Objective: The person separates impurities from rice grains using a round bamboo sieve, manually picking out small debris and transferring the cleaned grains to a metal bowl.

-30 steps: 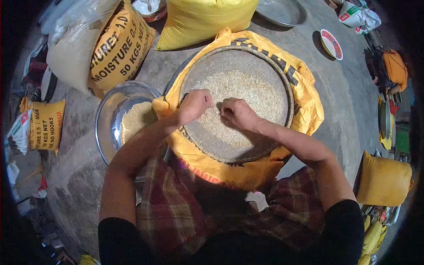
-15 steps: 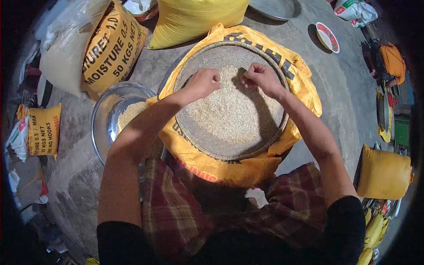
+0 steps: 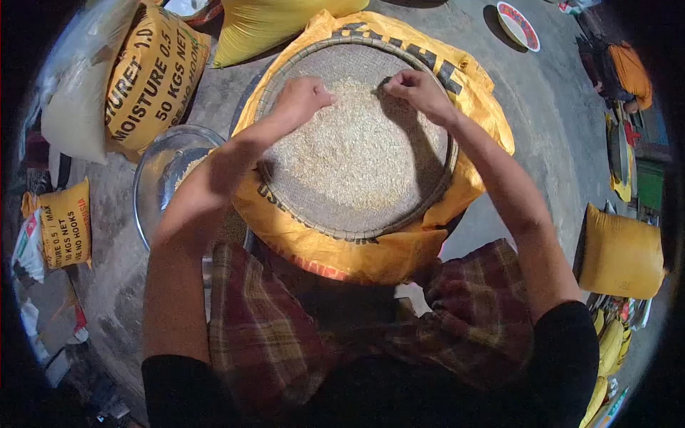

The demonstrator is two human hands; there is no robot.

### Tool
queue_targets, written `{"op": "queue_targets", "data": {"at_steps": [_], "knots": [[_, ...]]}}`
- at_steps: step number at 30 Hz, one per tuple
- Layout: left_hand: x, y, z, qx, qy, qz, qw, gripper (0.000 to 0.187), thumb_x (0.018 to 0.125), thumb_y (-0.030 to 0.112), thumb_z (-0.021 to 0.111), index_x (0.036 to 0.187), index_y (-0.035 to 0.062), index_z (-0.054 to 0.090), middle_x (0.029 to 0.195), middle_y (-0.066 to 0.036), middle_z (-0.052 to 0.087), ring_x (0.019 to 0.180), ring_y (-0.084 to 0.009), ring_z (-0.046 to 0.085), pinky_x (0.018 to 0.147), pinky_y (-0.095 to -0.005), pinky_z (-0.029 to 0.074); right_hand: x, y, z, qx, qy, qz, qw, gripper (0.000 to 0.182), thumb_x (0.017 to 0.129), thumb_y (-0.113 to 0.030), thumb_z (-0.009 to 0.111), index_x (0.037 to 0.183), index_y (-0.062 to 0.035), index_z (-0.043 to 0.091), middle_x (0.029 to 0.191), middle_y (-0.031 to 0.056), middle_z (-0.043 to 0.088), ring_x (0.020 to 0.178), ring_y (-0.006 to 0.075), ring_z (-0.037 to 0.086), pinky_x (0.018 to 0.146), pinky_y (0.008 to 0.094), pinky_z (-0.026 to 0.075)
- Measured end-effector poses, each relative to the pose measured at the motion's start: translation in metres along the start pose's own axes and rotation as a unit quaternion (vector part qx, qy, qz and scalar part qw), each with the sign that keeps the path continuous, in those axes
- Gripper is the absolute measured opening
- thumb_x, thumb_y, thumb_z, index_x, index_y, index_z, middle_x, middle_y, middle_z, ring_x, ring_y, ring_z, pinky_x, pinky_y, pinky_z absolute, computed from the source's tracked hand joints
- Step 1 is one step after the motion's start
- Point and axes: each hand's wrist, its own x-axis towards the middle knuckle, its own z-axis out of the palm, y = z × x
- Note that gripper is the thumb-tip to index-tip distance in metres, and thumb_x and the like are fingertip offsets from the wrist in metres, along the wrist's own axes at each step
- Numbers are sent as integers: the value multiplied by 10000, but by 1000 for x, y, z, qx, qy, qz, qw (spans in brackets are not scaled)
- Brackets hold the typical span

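A round woven tray point(image 3: 354, 232) lies on an orange printed sack point(image 3: 335, 258) in front of me. Pale grains point(image 3: 349, 157) are spread over its middle. Above the tray's left part is my left hand point(image 3: 303, 98), its fingers curled and pressed together; anything between them is too small to tell. My right hand point(image 3: 417, 93) is over the upper right part, thumb and fingers pinched at a small dark spot that I cannot make out. Its shadow falls across the grains.
Left of the tray, a metal basin point(image 3: 143, 207) holds grain, partly behind my forearm. Full sacks point(image 3: 160, 78) stand at the upper left, a yellow sack point(image 3: 264, 28) beyond the tray. A patterned dish point(image 3: 519, 26), another sack point(image 3: 621, 253) and a person in orange point(image 3: 629, 75) are on the right.
The whole view has shifted, so the tray and sacks appear higher and farther left. My left hand has moved slightly away from my right hand. Both hands remain over the grains with fingers together.
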Motion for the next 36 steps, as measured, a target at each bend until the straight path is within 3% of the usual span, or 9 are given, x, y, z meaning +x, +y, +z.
{"op": "queue_targets", "data": {"at_steps": [3, 6, 9, 13, 15, 18, 21, 27, 36], "knots": [[-10, 3, 1, 18, 19, 7, 1000, 237, 708, 246, 685, 706, 23, 605, 651, -128, 602, 618, -245, 592, 607, -357, 462, -20, 12, -22, 68, -32, 31, 997, 137, 843, -160, 582, 784, -55, 518, 674, -19, 524, 592, 57, 484, 509, 197, 386], [-25, 12, 14, -21, -40, 30, 999, 230, 733, 246, 663, 718, 23, 607, 681, -127, 606, 644, -237, 596, 613, -352, 461, -44, 26, -29, 233, -36, 109, 966, 99, 841, -126, 567, 789, -64, 509, 700, 8, 554, 621, 76, 536, 529, 195, 418], [-43, 22, 35, -48, -122, 89, 987, 204, 753, 233, 641, 761, 30, 617, 739, -125, 620, 700, -225, 611, 646, -337, 472, -72, 34, -28, 240, -56, 92, 965, 63, 828, -89, 562, 794, -67, 514, 748, 27, 580, 663, 99, 571, 573, 204, 452], [-90, 38, 59, -74, -196, 64, 976, 161, 767, 181, 610, 826, 32, 616, 774, -121, 624, 745, -214, 616, 699, -323, 484, -123, 46, 4, 98, -121, 4, 988, 67, 771, -23, 600, 821, -49, 563, 785, -9, 571, 717, 96, 537, 677, 221, 440], [-117, 42, 69, -103, -242, 23, 964, 96, 757, 115, 629, 798, 30, 610, 726, -72, 605, 684, -132, 551, 647, -288, 450, -143, 56, 29, 9, -130, -85, 988, 99, 736, -21, 626, 813, -39, 565, 771, -4, 575, 744, 100, 528, 702, 234, 430], [-136, 42, 81, -87, -255, 47, 962, 107, 737, 101, 641, 802, 25, 602, 709, -94, 591, 680, -191, 569, 646, -317, 456, -152, 47, 48, -136, -99, -148, 975, 215, 665, -23, 664, 836, -44, 535, 760, 86, 581, 719, 234, 574, 663, 312, 445], [-138, 33, 99, -27, -141, 162, 976, 148, 717, 101, 655, 831, 30, 592, 739, -123, 570, 681, -256, 577, 644, -353, 461, -145, 50, 60, -141, -95, -189, 967, 214, 645, -22, 646, 817, -36, 520, 720, 103, 561, 679, 273, 560, 626, 333, 442], [-141, 32, 117, 42, -95, 200, 974, 179, 715, 94, 639, 871, 41, 570, 831, -151, 547, 772, -330, 560, 680, -392, 453, -144, 61, 76, -181, -118, -235, 948, 156, 681, -85, 595, 821, -41, 542, 748, 126, 562, 731, 318, 570, 644, 397, 450], [-137, 27, 128, 87, -82, 246, 962, 104, 762, 118, 546, 767, 15, 535, 742, -160, 505, 735, -373, 520, 639, -431, 433, -146, 66, 83, -255, -105, -207, 939, 152, 809, -159, 511, 827, -9, 534, 790, 158, 551, 748, 347, 563, 663, 408, 455]]}}
